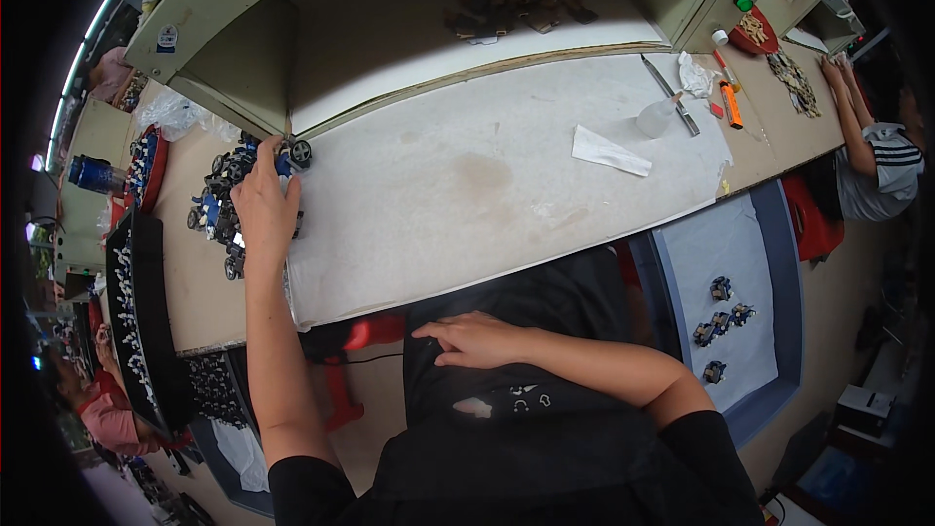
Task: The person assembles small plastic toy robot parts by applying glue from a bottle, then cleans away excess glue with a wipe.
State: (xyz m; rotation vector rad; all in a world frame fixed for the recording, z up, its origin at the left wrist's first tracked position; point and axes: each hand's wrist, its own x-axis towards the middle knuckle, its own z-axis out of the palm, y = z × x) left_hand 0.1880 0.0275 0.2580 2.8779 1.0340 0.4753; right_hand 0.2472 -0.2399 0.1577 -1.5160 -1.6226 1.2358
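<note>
My left hand (261,203) reaches over a heap of small blue and black wheeled toy vehicles (216,206) at the left end of the bench. Its thumb and forefinger are closed round one toy vehicle (295,154) with a black wheel, at the upper right edge of the heap; the other fingertips are partly hidden. In my lap, on dark clothing, rests my right hand (479,339). Its forefinger is stretched out, the fingers are apart, and nothing is in it.
White paper (419,205) covers the bench below a green-grey hood (229,68). At its right lie a folded strip (611,152), a bottle (657,117), tweezers (672,95) and an orange marker (730,104). Several toys stand in a blue-grey bin (787,331); a black tray (146,321) is left. Another person (881,161) works far right.
</note>
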